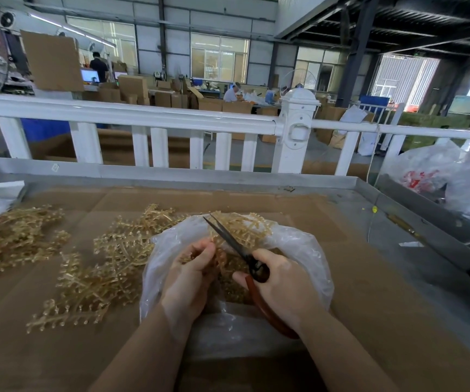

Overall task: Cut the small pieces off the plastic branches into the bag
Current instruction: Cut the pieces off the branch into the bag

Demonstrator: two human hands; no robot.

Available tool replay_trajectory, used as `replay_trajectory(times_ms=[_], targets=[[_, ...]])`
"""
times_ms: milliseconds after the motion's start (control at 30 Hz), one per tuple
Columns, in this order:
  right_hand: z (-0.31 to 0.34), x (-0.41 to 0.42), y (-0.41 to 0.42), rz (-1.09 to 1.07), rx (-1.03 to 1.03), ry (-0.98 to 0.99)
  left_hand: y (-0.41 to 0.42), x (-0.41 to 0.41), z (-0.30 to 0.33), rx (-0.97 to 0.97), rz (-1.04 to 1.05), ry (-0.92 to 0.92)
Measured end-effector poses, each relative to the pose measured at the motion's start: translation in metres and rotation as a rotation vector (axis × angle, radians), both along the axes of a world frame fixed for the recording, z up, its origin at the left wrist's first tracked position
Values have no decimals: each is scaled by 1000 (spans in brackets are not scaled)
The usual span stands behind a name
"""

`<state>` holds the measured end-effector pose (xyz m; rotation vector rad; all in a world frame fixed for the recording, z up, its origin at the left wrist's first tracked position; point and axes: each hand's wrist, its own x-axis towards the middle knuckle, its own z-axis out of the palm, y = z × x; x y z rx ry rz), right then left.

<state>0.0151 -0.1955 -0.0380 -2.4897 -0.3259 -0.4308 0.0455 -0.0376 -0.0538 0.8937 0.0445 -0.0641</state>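
A clear plastic bag lies open on the cardboard-covered table, with small gold pieces inside it. Over its mouth my left hand grips a gold plastic branch. My right hand holds scissors with red-brown handles; the dark blades are slightly apart and point up and left across the branch. More gold branches lie in a loose heap just left of the bag.
Another pile of gold branches sits at the far left. The table has a raised metal rim, with a white fence behind it. Clear bags are heaped at the right. People work far off among cardboard boxes.
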Motion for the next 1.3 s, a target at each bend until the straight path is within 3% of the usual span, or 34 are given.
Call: replay_trajectory(times_ms=[633, 1000, 1300], targets=[[3, 2, 0, -7, 97, 61, -2, -2, 3, 114, 32, 11], [-6, 0, 7, -7, -175, -1, 0, -3, 8, 76, 56, 115], [-3, 2, 13, -3, -245, -101, 2, -2, 5, 33, 44, 81]])
